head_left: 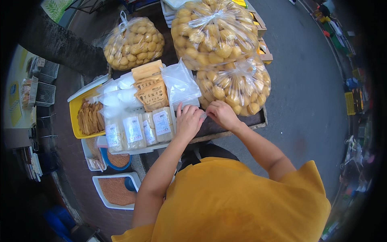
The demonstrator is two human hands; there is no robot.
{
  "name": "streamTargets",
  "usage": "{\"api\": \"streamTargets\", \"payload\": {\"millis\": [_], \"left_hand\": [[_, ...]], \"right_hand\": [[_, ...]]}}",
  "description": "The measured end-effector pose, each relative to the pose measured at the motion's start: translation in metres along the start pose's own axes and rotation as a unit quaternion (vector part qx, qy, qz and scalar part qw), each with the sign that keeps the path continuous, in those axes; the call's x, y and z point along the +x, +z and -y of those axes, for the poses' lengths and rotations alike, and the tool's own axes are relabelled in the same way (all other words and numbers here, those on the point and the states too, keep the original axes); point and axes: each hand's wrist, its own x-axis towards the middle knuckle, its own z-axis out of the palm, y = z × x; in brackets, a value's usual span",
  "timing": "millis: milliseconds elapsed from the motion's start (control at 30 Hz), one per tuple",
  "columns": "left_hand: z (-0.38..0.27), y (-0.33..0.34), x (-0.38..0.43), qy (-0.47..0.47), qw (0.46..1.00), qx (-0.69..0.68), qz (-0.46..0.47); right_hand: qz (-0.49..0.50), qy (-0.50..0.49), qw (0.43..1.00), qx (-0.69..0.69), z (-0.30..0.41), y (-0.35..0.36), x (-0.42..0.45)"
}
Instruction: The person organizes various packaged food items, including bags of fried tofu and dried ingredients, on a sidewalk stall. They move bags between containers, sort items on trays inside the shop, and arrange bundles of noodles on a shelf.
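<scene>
Both hands meet at the near edge of the cart, around a small bit of clear plastic (204,116). My right hand (223,113) pinches it between thumb and forefinger. The thumb side of my left hand (189,121) holds its other end, with the remaining fingers spread forward. Just beyond the left fingers lies a stack of clear plastic bags (180,81). Behind my right hand sits a knotted transparent bag of round yellow-brown balls (239,87). What the plastic bit belongs to is hidden by the fingers.
Left of my hands, a white tray (157,147) holds labelled noodle-like packs (133,130) and brown paper packets (152,87). A yellow tub (74,121) has dried strips. Larger (211,39) and smaller (136,45) bags of balls stand behind. A white bin (96,190) of reddish-brown grains is lower left.
</scene>
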Motion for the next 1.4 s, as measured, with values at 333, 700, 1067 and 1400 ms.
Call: {"api": "streamTargets", "payload": {"millis": [333,700,1067,1400], "left_hand": [[0.016,0.013,0.002,0.022,0.999,0.026,0.010],[0.044,-0.002,-0.024,-0.062,0.995,-0.055,0.058],[0.047,0.009,-0.032,-0.046,0.996,-0.060,0.042],[0.038,0.007,-0.026,-0.011,1.000,0.003,-0.009]], "right_hand": [[0.046,0.020,0.998,0.022,-0.001,0.001,0.001],[0.070,-0.054,0.996,0.019,0.007,0.018,0.019],[0.064,-0.031,0.997,0.035,-0.003,0.044,0.006],[0.075,-0.074,0.994,-0.008,0.001,0.028,0.014]]}}
